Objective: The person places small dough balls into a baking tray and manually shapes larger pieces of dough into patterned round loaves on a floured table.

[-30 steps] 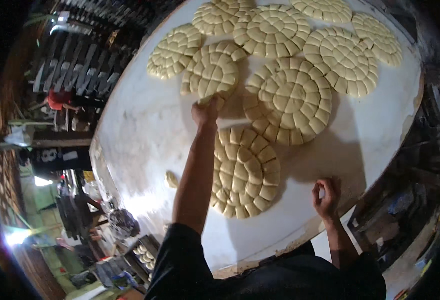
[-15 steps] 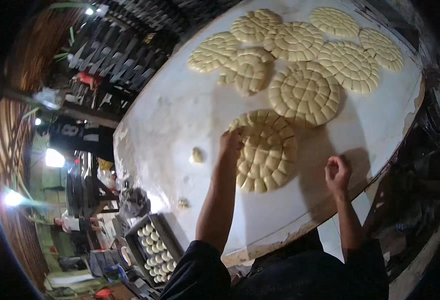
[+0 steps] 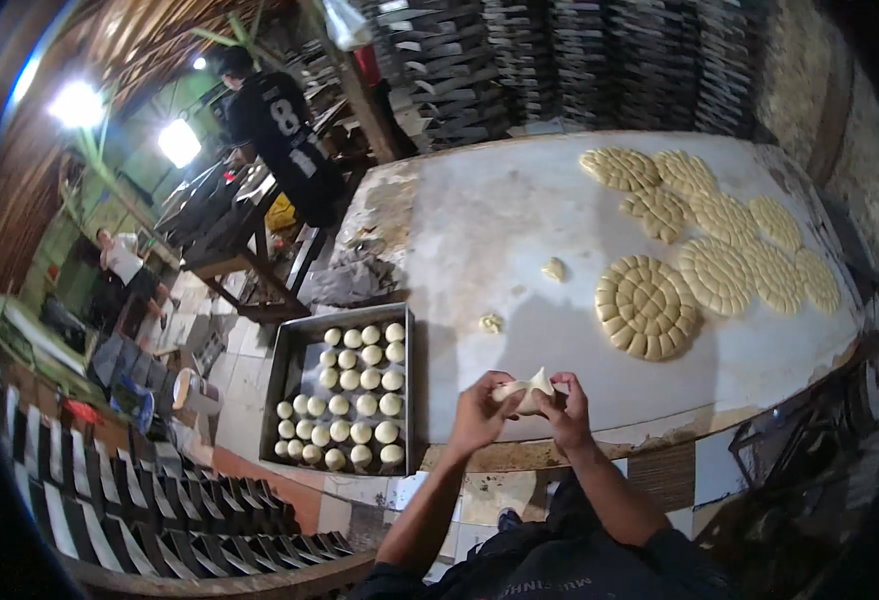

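A pale piece of dough (image 3: 534,386) is stretched between my two hands, above the near edge of the white table (image 3: 480,250). My left hand (image 3: 482,412) pinches its left side. My right hand (image 3: 567,412) grips the other side, with a peak of dough sticking up between the fingers. To the right lies a round slab of dough (image 3: 646,306) cut into wedges and blocks. Several similar cut dough rounds (image 3: 715,275) lie beyond it. Two small dough scraps, one nearer (image 3: 491,323) and one farther (image 3: 555,269), rest on the table ahead of my hands.
Left of the table stands a dark metal tray (image 3: 409,390) with rows of dough balls (image 3: 361,406). A crumpled grey cloth (image 3: 352,277) lies at the table's left corner. Stacked metal racks (image 3: 450,70) line the back. Two people, one in a dark shirt (image 3: 285,125), are farther off.
The view has swung left, bringing the whole tray in. My left hand has come away from a cut round, and both hands now meet on a piece of dough near the table's front edge.
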`<state>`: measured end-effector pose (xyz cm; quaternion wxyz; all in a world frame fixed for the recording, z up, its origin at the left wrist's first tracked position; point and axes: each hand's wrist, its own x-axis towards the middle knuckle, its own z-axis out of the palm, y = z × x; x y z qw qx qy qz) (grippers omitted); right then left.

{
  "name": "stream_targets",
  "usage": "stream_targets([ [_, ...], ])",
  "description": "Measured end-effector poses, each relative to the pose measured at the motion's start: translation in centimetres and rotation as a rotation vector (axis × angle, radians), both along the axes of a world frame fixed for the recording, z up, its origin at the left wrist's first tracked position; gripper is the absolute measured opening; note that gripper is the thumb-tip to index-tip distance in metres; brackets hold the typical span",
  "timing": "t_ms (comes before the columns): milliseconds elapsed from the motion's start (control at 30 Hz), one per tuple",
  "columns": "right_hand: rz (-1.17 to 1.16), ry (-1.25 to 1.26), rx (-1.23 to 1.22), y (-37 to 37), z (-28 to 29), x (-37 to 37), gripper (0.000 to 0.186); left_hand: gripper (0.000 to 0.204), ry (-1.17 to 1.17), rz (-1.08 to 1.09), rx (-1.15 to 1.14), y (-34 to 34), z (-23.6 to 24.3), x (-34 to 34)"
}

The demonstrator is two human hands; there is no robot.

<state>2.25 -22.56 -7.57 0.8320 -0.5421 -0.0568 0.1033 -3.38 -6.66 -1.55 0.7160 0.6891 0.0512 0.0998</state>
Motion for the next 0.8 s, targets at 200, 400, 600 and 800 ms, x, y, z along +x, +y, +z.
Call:
stream_targets([
  [200, -0.124, 0.086, 0.013, -2.3, 3.7, 3.1, 0.023, 0.022, -0.044, 0.362, 0.054, 3.8, -2.4, -3.3],
  [400, 0.002, -0.311, -0.707, -10.9, -4.9, 6.0, 0.025, 0.033, 0.063, 0.212, 0.742, 3.5, -13.9, -4.0],
  [600, 0.263, -1.206, -1.172, -12.6, -5.9, 13.5, 0.025, 0.038, 0.148, 0.37, 1.21, 8.1, -16.7, 2.9],
  [800, 0.261, -1.13, -0.921, -5.0, -8.1, 10.7, 0.022, 0.027, 0.078, 0.348, 1.052, -2.0, -14.3, 8.4],
])
